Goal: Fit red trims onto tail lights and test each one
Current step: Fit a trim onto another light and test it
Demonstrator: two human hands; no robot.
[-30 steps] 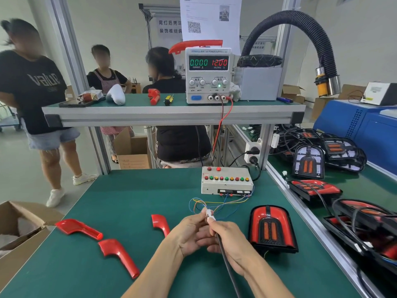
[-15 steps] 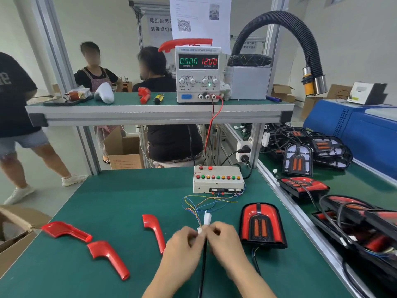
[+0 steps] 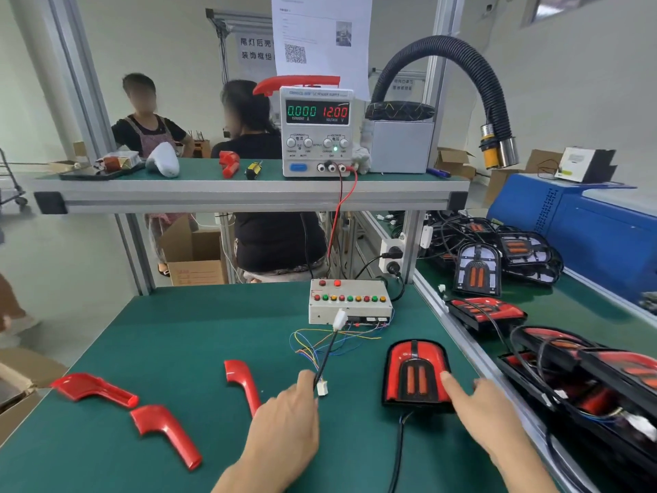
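Hands have split apart since 0.5 s ago. Left hand (image 3: pixel 284 421) pinches black cable (image 3: pixel 325 357), white plug (image 3: pixel 340 319) raised near test box (image 3: pixel 350 306). Right hand (image 3: pixel 487 414), fingers spread, touches right edge of tail light (image 3: pixel 414 377) lying flat on green bench (image 3: pixel 177 336). 3 red trims (image 3: pixel 167 430) lie loose at left.

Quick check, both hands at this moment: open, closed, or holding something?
Left hand: pinches the black cable just above its white connector.
Right hand: open, holding nothing, fingers straight, forefinger touching the tail light.
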